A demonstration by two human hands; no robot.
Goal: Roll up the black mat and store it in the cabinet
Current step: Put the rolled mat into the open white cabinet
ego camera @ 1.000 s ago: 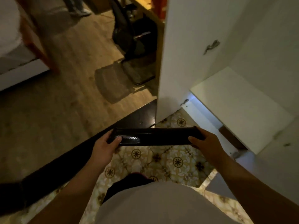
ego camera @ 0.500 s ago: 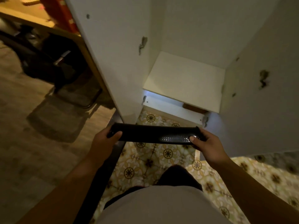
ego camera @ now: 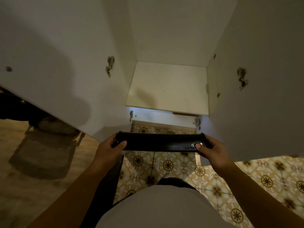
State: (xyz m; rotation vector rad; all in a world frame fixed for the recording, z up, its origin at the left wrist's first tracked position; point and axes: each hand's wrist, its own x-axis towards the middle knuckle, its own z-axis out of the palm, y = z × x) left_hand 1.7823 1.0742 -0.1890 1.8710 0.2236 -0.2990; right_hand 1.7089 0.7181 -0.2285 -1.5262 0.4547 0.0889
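Observation:
The black mat (ego camera: 158, 142) is rolled into a tight glossy tube and held level in front of me, just short of the cabinet's opening. My left hand (ego camera: 109, 149) grips its left end and my right hand (ego camera: 213, 149) grips its right end. The white cabinet stands open straight ahead, with a bare white shelf (ego camera: 167, 86) inside, beyond and below the roll.
The cabinet's left door (ego camera: 57, 71) and right door (ego camera: 259, 96) swing out on either side of me, with metal hinges on each. Patterned yellow floor tiles (ego camera: 167, 165) lie below. A dark threshold strip (ego camera: 107, 181) separates them from wooden flooring at left, where dark furniture stands.
The view has swung right and the cabinet now lies squarely ahead. Both hands still hold the rolled mat, now closer to the cabinet opening.

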